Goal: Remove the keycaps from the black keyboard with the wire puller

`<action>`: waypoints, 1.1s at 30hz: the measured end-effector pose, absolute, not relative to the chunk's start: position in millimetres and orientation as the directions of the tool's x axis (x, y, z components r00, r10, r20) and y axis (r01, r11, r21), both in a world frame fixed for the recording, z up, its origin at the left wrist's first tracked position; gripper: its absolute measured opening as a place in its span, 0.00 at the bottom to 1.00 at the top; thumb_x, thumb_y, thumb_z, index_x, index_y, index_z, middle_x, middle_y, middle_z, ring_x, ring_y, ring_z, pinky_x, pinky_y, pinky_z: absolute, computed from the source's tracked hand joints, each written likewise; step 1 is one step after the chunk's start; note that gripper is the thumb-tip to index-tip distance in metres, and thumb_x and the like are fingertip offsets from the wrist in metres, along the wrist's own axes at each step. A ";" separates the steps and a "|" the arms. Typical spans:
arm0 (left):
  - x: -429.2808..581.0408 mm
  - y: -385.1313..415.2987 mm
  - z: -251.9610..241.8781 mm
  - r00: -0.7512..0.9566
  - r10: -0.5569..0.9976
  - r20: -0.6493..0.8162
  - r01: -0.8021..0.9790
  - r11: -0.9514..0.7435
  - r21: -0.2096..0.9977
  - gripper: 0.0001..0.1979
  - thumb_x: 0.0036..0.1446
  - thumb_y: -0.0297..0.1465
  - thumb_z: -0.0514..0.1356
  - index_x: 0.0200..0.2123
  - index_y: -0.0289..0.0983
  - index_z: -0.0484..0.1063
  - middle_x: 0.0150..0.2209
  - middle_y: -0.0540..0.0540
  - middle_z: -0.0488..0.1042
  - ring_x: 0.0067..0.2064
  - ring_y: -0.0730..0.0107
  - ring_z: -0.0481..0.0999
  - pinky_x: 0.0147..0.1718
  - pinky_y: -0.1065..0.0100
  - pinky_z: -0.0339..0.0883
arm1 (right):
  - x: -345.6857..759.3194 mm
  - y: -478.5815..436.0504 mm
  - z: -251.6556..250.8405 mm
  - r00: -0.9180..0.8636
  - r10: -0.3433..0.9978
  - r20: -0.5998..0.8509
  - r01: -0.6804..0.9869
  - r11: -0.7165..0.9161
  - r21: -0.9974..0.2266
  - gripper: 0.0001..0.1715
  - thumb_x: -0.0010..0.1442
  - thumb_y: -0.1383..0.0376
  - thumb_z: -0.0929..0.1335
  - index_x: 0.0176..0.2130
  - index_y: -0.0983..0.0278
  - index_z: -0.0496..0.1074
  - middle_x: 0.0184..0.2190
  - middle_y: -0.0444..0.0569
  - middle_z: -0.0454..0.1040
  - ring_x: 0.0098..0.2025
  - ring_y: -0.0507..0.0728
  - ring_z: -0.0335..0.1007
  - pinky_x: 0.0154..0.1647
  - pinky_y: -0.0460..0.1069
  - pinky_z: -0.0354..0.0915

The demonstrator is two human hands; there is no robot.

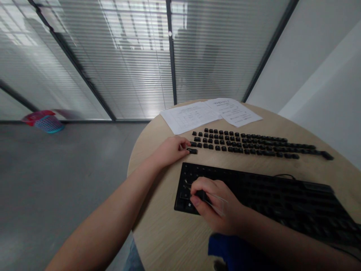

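A black keyboard with its keycaps taken off lies on the round wooden table. Loose black keycaps sit in rows on the table behind it. My left hand rests at the left end of those rows, its fingertips pinched on one black keycap. My right hand is closed over the keyboard's left end, gripping a small dark tool with a thin wire part; I cannot name the tool.
Two printed paper sheets lie at the table's far edge. A blue object sits at the near edge under my right forearm. Glass partitions stand beyond, and a pink and blue basket sits on the grey floor at left.
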State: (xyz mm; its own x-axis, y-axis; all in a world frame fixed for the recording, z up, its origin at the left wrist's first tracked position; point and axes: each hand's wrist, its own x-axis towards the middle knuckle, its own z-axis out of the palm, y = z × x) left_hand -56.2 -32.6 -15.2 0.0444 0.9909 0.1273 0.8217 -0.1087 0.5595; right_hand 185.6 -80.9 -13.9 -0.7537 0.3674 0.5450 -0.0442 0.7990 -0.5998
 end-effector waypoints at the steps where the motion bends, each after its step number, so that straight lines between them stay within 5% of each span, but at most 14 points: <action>1: -56.6 -32.5 -15.7 0.046 0.990 0.130 0.815 -0.113 0.569 0.11 0.55 0.30 0.65 0.43 0.38 0.80 0.35 0.48 0.79 0.33 0.67 0.75 0.35 0.64 0.66 | 185.5 -80.9 -13.4 -0.751 0.364 0.551 -0.047 0.803 -0.594 0.04 0.68 0.70 0.63 0.42 0.60 0.65 0.32 0.44 0.76 0.29 0.52 0.72 0.31 0.47 0.63; 10: -62.1 -32.0 -18.7 0.071 0.984 0.166 0.746 -0.163 0.646 0.11 0.55 0.31 0.66 0.42 0.38 0.79 0.32 0.48 0.79 0.31 0.68 0.74 0.34 0.65 0.66 | 186.9 -80.3 -18.1 -0.720 0.355 0.597 -0.044 0.834 -0.549 0.05 0.68 0.70 0.64 0.41 0.59 0.65 0.31 0.45 0.76 0.29 0.53 0.72 0.31 0.47 0.65; 14: -60.8 -33.8 -11.4 0.032 0.970 0.239 0.721 -0.188 0.667 0.08 0.59 0.36 0.63 0.35 0.37 0.77 0.29 0.48 0.76 0.29 0.70 0.70 0.31 0.66 0.62 | 188.5 -79.4 -17.5 -0.705 0.343 0.621 -0.061 0.843 -0.534 0.05 0.67 0.70 0.64 0.41 0.60 0.66 0.31 0.45 0.76 0.31 0.53 0.73 0.33 0.48 0.67; 24: -37.4 -41.3 -8.1 0.354 0.910 0.216 0.727 -0.413 0.549 0.15 0.63 0.40 0.58 0.27 0.37 0.73 0.23 0.51 0.70 0.27 0.72 0.66 0.29 0.67 0.55 | 202.7 -69.5 22.6 -0.612 0.502 0.612 0.035 0.790 -0.613 0.07 0.72 0.61 0.65 0.40 0.60 0.70 0.31 0.45 0.71 0.29 0.53 0.67 0.31 0.49 0.64; 30: -24.1 -42.3 -8.1 0.406 0.883 0.236 0.762 -0.470 0.446 0.21 0.67 0.42 0.53 0.26 0.37 0.73 0.26 0.48 0.73 0.29 0.70 0.68 0.31 0.66 0.56 | 208.2 -57.0 9.3 -0.689 0.703 0.179 0.112 0.347 -0.931 0.24 0.70 0.42 0.63 0.37 0.59 0.64 0.25 0.41 0.68 0.24 0.51 0.62 0.25 0.46 0.60; 33: -18.4 -43.1 -10.6 0.411 0.879 0.243 0.760 -0.477 0.442 0.19 0.66 0.43 0.55 0.28 0.38 0.74 0.27 0.48 0.74 0.29 0.69 0.69 0.31 0.66 0.57 | 205.8 -57.0 -9.9 -0.681 0.731 0.037 0.160 0.198 -0.967 0.28 0.66 0.38 0.64 0.36 0.59 0.63 0.24 0.39 0.67 0.22 0.50 0.60 0.23 0.45 0.58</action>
State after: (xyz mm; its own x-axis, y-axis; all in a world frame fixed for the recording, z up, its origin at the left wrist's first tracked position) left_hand -18.4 -43.1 -10.6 0.4107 0.8789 0.2428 0.7598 -0.4771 0.4417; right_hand 205.8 -57.0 -9.9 -0.6814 0.7310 0.0368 0.1600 0.1978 -0.9671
